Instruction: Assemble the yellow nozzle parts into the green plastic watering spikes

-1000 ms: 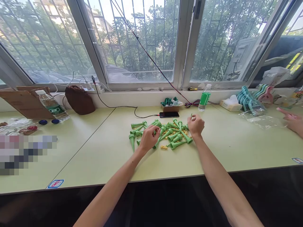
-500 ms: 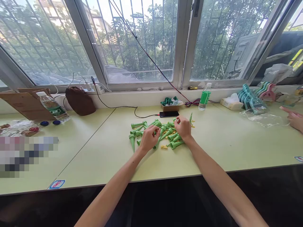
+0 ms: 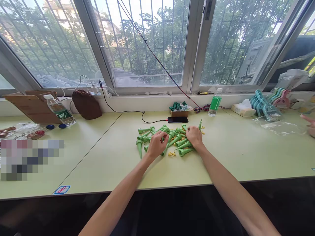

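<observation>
Green cones [image 3: 139, 148] and yellow pegs [image 3: 171, 153] are heaped together on the pale table [image 3: 105, 164], probably so that they can be reached from either side. The left hand [image 3: 157, 144] is held over the pile and the right hand [image 3: 194, 135] at its right side, fingers bent on both, but whether anything is grasped cannot be told. A phone [image 3: 177, 120] and a bottle [image 3: 215, 105] are set back, seemingly out of the way, below barred windows [image 3: 150, 49].

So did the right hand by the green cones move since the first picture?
Yes. Judged against the green-labelled bottle, the right hand has moved left, farther from it.
</observation>
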Demonstrator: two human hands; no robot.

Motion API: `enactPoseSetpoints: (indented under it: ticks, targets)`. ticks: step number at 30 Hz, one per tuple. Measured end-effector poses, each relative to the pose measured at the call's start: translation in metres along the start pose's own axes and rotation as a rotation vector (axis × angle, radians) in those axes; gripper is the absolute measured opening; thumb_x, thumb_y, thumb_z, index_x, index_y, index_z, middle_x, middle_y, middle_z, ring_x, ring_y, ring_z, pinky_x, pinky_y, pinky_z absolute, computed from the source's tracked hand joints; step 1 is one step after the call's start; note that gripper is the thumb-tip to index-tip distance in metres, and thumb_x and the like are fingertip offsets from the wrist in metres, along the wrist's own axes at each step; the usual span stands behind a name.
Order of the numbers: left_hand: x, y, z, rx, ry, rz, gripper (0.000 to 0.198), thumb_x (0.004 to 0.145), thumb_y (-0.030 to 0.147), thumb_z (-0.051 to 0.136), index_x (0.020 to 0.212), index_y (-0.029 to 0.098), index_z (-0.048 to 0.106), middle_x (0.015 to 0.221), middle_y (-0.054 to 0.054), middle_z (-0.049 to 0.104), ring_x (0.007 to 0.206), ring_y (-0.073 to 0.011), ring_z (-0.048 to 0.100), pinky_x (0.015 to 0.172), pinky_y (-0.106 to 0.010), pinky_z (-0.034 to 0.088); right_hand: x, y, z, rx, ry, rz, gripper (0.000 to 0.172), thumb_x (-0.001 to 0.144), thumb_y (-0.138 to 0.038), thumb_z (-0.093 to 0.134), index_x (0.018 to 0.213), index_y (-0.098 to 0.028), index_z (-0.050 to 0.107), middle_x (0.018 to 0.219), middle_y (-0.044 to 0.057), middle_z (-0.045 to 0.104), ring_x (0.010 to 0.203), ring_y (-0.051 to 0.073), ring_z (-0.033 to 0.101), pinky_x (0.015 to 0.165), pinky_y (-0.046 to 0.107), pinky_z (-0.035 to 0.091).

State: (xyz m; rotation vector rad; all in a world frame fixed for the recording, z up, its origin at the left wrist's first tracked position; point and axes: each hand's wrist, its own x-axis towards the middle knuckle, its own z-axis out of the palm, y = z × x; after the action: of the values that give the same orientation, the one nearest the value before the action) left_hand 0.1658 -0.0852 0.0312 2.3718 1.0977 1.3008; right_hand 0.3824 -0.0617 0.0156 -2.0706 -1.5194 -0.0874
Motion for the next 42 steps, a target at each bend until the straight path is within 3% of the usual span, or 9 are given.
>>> enactPoseSetpoints:
  ticks: [14,27,30,33,36,42]
  targets:
    - [-0.002,-0.004,0.003,0.008,0.003,0.036,0.019,0.091,0.026,0.053,0.079,0.017,0.063,0.076,-0.002,0.062,0.052,-0.0088,0.044,0.058,-0.026,0.040,0.004,-0.007,-0.010,-0.123,-0.170,0.052,0.026,0.090,-0.024,0.052,0.099,-0.013,0.074,0.098,0.018,0.072,0.096,0.027,0.069,0.076,0.030,0.049]
    - [0.000,-0.006,0.003,0.013,0.037,0.075,0.019,0.091,0.026,0.054,0.078,0.016,0.063,0.073,-0.002,0.062,0.050,-0.0090,0.044,0.054,-0.026,0.040,0.004,-0.009,-0.009,-0.004,-0.112,0.021,0.024,0.092,-0.026,0.054,0.093,-0.013,0.074,0.092,0.018,0.072,0.088,0.027,0.069,0.067,0.029,0.044]
    - [0.000,-0.007,0.003,0.000,0.036,0.050,0.018,0.091,0.028,0.054,0.081,0.017,0.063,0.076,-0.003,0.063,0.050,-0.0083,0.043,0.055,-0.025,0.041,0.002,-0.011,-0.009,0.084,-0.045,-0.048,0.024,0.093,-0.027,0.052,0.089,-0.014,0.073,0.086,0.015,0.072,0.082,0.025,0.067,0.063,0.029,0.040]
    - [0.000,-0.006,0.002,-0.032,0.044,-0.032,0.017,0.092,0.031,0.054,0.097,0.018,0.062,0.080,-0.002,0.063,0.047,-0.0067,0.042,0.053,-0.023,0.040,-0.001,-0.014,-0.008,0.194,0.033,-0.155,0.023,0.094,-0.028,0.052,0.087,-0.016,0.071,0.082,0.011,0.071,0.077,0.023,0.064,0.062,0.028,0.037]
    - [0.000,-0.003,0.000,-0.064,0.076,-0.116,0.028,0.093,0.036,0.052,0.115,0.019,0.054,0.082,0.000,0.061,0.044,-0.0053,0.042,0.049,-0.021,0.037,-0.005,-0.018,-0.007,0.306,0.094,-0.273,0.022,0.094,-0.029,0.052,0.085,-0.016,0.068,0.077,0.008,0.068,0.069,0.020,0.060,0.060,0.028,0.035]
    - [-0.001,0.000,-0.001,-0.123,0.197,-0.217,0.041,0.095,0.041,0.047,0.131,0.023,0.038,0.091,-0.002,0.061,0.040,-0.0040,0.040,0.046,-0.022,0.034,-0.022,-0.039,-0.014,0.530,0.065,-0.564,0.020,0.094,-0.031,0.054,0.087,-0.015,0.065,0.068,0.003,0.061,0.060,0.015,0.052,0.060,0.026,0.035]
